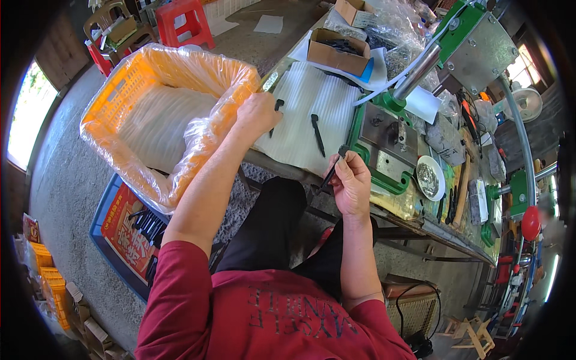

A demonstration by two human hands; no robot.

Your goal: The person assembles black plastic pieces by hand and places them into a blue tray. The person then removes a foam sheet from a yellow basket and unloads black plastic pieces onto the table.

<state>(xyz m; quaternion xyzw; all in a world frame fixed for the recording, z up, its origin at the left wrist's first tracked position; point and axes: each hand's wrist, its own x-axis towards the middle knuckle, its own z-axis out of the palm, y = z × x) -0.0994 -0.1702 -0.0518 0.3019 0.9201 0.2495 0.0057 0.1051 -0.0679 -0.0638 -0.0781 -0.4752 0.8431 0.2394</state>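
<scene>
I pinch a thin black part (332,171) in my right hand (352,183), at five o'clock from the green press (384,144). My left hand (257,114) closes on another black part (276,111) on the white mat (312,114). I should hold it straight and keep fingers away from the press.

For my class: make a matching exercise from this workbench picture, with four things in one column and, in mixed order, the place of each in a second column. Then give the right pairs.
Things:
1. orange crate
2. slim black part
3. round white dish
4. brown cardboard box

Places:
A. at the far end of the bench, holding dark pieces
B. pinched in the right hand
C. lined with clear plastic, beside the left hand
D. on the bench just right of the green press

Pairs: 1-C, 2-B, 3-D, 4-A
</scene>
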